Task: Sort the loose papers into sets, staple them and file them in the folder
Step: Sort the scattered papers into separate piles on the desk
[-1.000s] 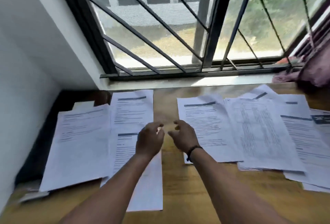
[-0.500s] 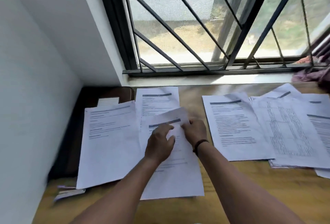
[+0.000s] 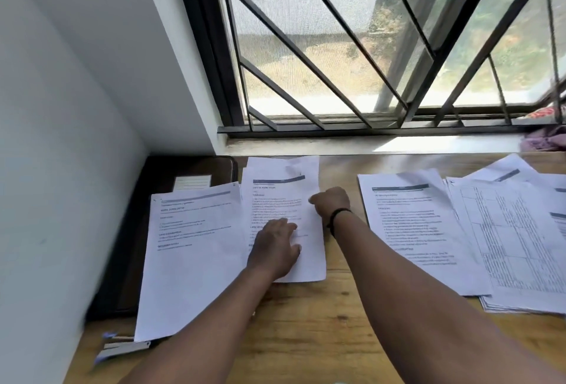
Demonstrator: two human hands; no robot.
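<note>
White printed paper sheets (image 3: 283,199) mid-sort near wooden table's (image 3: 321,322) far-left corner, left hand (image 3: 275,248) pressing flat, right hand (image 3: 332,201) pinching edge; nothing visibly stapled, dark folder (image 3: 190,169) unfilled.

wall (image 3: 76,107): plain white, left side, met window reveal | window (image 3: 306,46): dark frame, diagonal metal grille, daylight in | outside: pale building, dry ground, greenery | sill (image 3: 367,143): pale, sunlit | table (image 3: 321,322): light wood, against sill and wall
</note>
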